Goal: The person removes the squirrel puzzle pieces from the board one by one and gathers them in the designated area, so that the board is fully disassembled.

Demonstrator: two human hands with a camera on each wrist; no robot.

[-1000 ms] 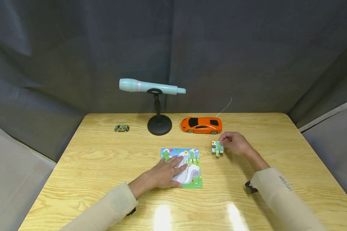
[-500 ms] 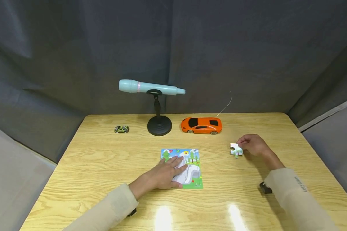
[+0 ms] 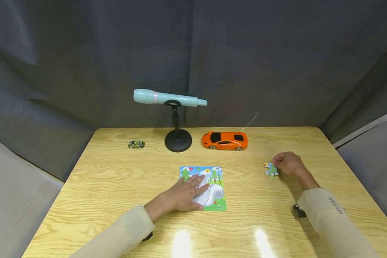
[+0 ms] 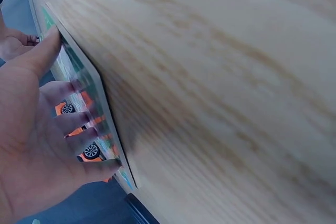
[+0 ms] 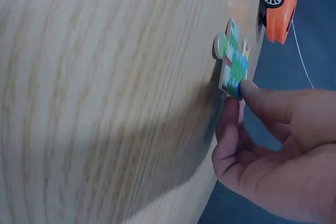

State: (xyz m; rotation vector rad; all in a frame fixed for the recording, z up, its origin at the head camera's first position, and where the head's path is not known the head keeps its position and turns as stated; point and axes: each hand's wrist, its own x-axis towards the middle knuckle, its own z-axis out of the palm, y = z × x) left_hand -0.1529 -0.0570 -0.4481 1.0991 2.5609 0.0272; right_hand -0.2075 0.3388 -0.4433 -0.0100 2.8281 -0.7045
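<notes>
Piece (image 3: pixel 271 169) is further right of the puzzle (image 3: pixel 214 193) now, pinched by the right hand (image 3: pixel 289 163); left hand (image 3: pixel 185 194) rests spread-fingered on the puzzle (car (image 3: pixel 228 136) behind it, btw).

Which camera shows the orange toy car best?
The head view: the orange toy car appears whole, unobstructed. The right wrist view catches only one end; the left wrist view, just parts behind the left hand.

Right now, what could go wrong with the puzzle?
The right hand pinches the loose piece by one edge, so it might slip and drop. The left hand lies spread across the puzzle, so a sideways push could slide it on the table.
</notes>
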